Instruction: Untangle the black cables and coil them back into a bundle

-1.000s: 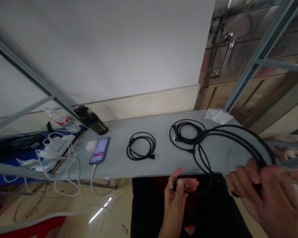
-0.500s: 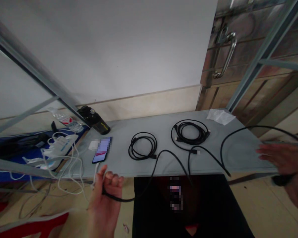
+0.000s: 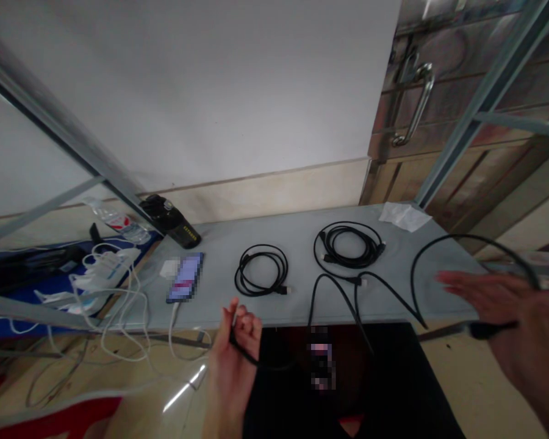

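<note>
- Black cable (image 3: 457,235) is running side to side between the two hands, bending up onto the grey table (image 3: 297,308) and dipping over its front edge past the dark lap (image 3: 407,390)
- Left hand (image 3: 236,344) is curling round the cable, which is going off to its right
- Right hand (image 3: 512,341) is pointing flat fingers left, and the cable is arching in from the left near its thumb; blur is hiding the grip, so I cannot tell if it is tight
- Neither hand is looking nearer, as the cable is reaching both
- Dark plug (image 3: 482,330) is poking left, below those fingers
</note>
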The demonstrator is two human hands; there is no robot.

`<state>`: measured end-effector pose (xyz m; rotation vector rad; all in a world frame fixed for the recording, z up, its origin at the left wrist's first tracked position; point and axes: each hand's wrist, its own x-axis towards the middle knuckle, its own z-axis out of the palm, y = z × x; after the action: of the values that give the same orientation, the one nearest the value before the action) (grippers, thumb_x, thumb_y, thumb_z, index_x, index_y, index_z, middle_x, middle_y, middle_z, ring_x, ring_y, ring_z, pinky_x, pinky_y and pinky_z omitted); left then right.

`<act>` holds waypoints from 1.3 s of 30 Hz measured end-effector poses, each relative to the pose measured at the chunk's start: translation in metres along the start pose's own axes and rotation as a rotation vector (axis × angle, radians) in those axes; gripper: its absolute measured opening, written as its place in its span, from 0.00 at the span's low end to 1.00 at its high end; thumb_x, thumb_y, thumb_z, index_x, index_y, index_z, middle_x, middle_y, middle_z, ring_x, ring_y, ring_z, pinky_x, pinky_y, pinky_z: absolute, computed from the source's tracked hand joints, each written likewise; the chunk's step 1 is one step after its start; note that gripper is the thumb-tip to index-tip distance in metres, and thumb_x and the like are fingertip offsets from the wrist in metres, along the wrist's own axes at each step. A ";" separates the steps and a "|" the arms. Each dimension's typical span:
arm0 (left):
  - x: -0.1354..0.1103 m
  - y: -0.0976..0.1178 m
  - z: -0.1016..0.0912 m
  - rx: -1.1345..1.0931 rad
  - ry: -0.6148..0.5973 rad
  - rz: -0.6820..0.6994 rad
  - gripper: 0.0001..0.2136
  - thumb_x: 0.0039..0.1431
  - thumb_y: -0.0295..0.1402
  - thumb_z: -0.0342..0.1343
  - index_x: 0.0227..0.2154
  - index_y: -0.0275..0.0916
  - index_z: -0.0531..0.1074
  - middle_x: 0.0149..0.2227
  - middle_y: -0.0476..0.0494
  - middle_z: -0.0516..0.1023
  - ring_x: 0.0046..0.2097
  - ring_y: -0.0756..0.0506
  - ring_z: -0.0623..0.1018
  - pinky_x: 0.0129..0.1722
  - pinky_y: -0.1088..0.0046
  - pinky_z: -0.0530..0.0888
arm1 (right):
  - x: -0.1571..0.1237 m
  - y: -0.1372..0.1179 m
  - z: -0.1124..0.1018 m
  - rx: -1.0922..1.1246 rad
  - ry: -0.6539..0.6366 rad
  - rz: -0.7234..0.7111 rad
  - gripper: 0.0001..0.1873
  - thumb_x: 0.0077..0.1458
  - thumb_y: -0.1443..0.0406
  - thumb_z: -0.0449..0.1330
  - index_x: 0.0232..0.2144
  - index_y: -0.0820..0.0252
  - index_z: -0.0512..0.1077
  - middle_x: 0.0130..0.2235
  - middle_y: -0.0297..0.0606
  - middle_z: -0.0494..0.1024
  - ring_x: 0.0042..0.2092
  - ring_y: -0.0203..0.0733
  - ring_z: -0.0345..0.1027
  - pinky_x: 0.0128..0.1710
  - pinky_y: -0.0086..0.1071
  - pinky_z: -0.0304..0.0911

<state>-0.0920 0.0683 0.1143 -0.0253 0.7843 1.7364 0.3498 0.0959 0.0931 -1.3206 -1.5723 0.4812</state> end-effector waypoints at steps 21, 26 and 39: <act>-0.034 -0.010 -0.017 0.291 -0.164 -0.413 0.21 0.75 0.41 0.65 0.62 0.35 0.78 0.45 0.40 0.86 0.28 0.53 0.79 0.30 0.76 0.80 | -0.101 -0.105 0.189 -0.174 -0.653 -0.598 0.34 0.64 0.48 0.74 0.62 0.57 0.67 0.41 0.33 0.88 0.34 0.45 0.84 0.33 0.34 0.68; 0.003 0.018 0.021 0.285 -0.413 -0.387 0.19 0.79 0.42 0.58 0.63 0.34 0.77 0.26 0.58 0.68 0.16 0.60 0.55 0.17 0.84 0.62 | -0.047 -0.128 0.202 -0.329 -0.536 -0.791 0.15 0.74 0.54 0.66 0.50 0.59 0.73 0.37 0.34 0.84 0.37 0.45 0.81 0.41 0.38 0.69; 0.140 0.036 0.021 1.041 0.019 0.604 0.22 0.75 0.51 0.57 0.58 0.38 0.71 0.60 0.32 0.77 0.64 0.36 0.77 0.67 0.52 0.73 | 0.073 -0.111 0.320 -0.475 -0.666 -0.770 0.24 0.67 0.49 0.71 0.48 0.65 0.81 0.48 0.48 0.83 0.51 0.53 0.80 0.52 0.43 0.73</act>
<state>-0.1610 0.1944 0.0914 0.9806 1.7482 1.6517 0.0248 0.2148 0.0736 -0.7779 -2.7046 0.0386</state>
